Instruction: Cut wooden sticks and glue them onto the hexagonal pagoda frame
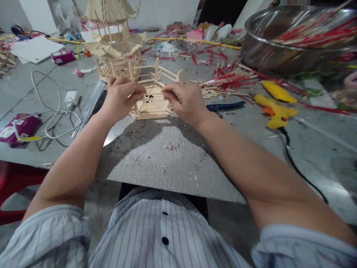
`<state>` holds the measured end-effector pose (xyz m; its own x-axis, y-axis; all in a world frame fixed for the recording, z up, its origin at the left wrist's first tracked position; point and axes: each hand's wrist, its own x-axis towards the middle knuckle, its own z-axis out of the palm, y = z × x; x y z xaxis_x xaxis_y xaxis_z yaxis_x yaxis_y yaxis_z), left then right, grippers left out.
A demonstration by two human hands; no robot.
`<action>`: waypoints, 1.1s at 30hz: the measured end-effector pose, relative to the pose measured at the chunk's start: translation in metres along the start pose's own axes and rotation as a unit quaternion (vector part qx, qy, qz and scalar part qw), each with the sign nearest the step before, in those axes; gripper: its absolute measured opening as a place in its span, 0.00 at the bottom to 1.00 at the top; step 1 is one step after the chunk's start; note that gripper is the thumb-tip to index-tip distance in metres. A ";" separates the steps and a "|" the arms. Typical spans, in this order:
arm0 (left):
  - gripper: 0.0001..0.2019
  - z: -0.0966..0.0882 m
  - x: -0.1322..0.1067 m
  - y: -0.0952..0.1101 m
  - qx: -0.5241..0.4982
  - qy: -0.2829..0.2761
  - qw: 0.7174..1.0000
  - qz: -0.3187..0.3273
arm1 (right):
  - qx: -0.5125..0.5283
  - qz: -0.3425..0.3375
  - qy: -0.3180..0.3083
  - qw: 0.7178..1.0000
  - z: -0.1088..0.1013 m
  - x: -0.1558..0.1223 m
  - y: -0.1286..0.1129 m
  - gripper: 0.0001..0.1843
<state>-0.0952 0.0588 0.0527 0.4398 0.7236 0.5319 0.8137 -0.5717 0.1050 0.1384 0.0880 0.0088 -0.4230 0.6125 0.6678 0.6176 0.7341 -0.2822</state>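
Observation:
A small wooden-stick frame (152, 111) with a slatted floor and upright posts sits on the grey board (167, 149) in front of me. Over its near side, my left hand (119, 95) and my right hand (185, 100) face each other, each with thumb and forefinger pinched. A thin wooden stick (154, 98) spans the gap between the fingertips, one end in each pinch. Its ends are hidden by the fingers. Just behind the frame stands a taller stick pagoda (113, 48) with tiered roofs; its top is cut off by the view.
To the right lie a yellow glue gun (275, 111) with a black cord, blue-handled pliers (225, 106) and loose red-and-pale sticks (234, 78). A large metal basin (262, 56) stands beyond. A white charger cable (60, 111) and purple packs (21, 128) are at left.

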 end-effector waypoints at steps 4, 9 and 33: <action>0.09 -0.004 0.006 0.023 0.040 -0.026 0.998 0.040 | -0.007 -0.010 0.011 1.000 0.003 0.000 0.001 0.20; 0.10 0.004 0.024 0.049 0.062 -0.091 0.993 0.041 | -0.013 -0.008 0.022 1.000 0.006 -0.001 0.003 0.19; 0.16 0.009 0.032 0.028 -0.033 -0.095 0.992 0.082 | 0.035 0.022 -0.004 0.999 -0.005 -0.004 0.013 0.08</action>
<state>-0.0549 0.0698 0.0651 0.6327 0.6758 0.3781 0.7021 -0.7066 0.0880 0.1519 0.0940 0.0062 -0.4016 0.6469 0.6483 0.5877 0.7249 -0.3593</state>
